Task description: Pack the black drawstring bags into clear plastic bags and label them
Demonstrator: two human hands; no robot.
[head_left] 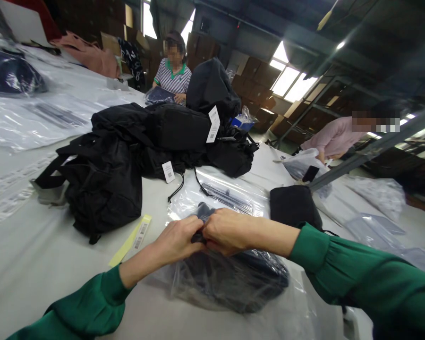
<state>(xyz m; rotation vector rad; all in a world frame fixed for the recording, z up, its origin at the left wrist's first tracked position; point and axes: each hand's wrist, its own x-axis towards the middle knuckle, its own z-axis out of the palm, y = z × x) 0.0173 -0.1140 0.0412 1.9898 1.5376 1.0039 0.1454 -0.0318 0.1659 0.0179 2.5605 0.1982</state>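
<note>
Both hands meet over a dark, soft bundle in clear plastic (pixel 230 283), which looks like a bag and lies on the white table. My left hand (pixel 180 238) is closed, its thumb and fingers pinching a dark gathered part at the top of that bundle. Pressed against it, my right hand (pixel 226 231) is curled into a fist around the same part. The fingers hide most of the pinched spot, and I cannot tell whether plastic is gripped too. Just beyond the hands, flat clear plastic bags (pixel 258 189) with dark printing lie on the table.
Black backpacks (pixel 106 174) with white tags are piled ahead. A yellow strip (pixel 127 243) with barcode labels lies left, a black pouch (pixel 292 205) right. A metal post (pixel 361 156) slants across the right side. Two people work beyond the table.
</note>
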